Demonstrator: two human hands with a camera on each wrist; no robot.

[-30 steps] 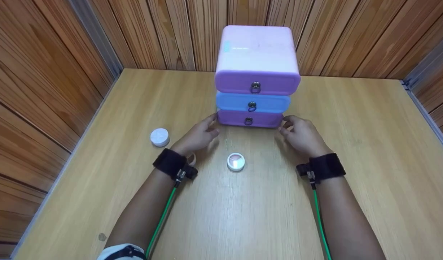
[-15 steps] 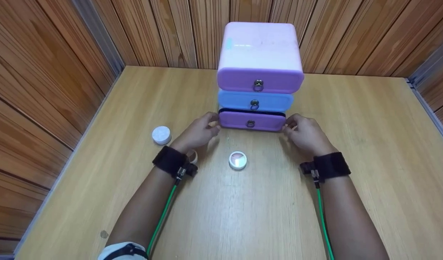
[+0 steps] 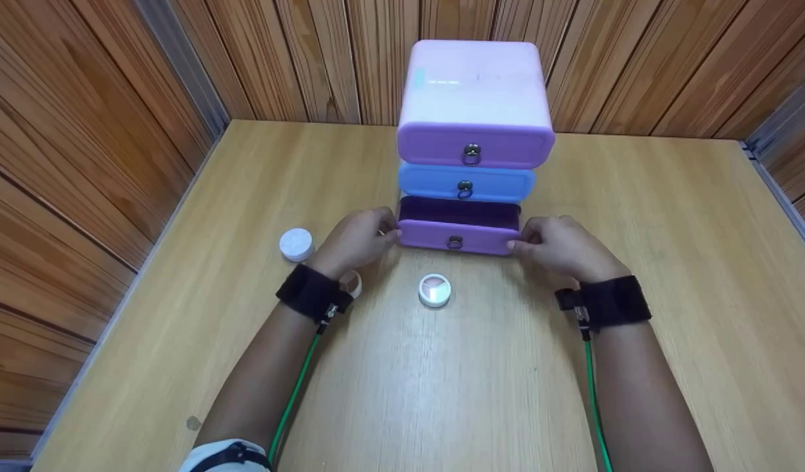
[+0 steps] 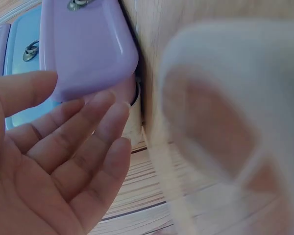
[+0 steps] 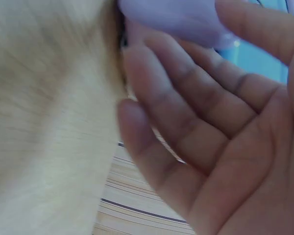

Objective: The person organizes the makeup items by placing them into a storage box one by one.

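A small cabinet with a pinkish top stands at the back of the table. Its bottom purple drawer is pulled out, and the dark inside shows no contents. My left hand grips the left edge of that drawer's front, fingers behind and thumb at the face. At the opposite edge, my right hand holds the front the same way, thumb on the purple face. Both wrist views show curled fingers reaching behind the purple drawer front. The blue middle drawer and purple top drawer are closed.
A round white case with a clear lid lies before the drawer. Another such case is partly hidden by the left wrist; it looms blurred in the left wrist view. A round white container sits further left. Wood-panelled walls border the table.
The bottom drawer has slid out toward me from closed, drawn by both hands at its edges, and its dark inside has come into view. The round cases have stayed on the table.
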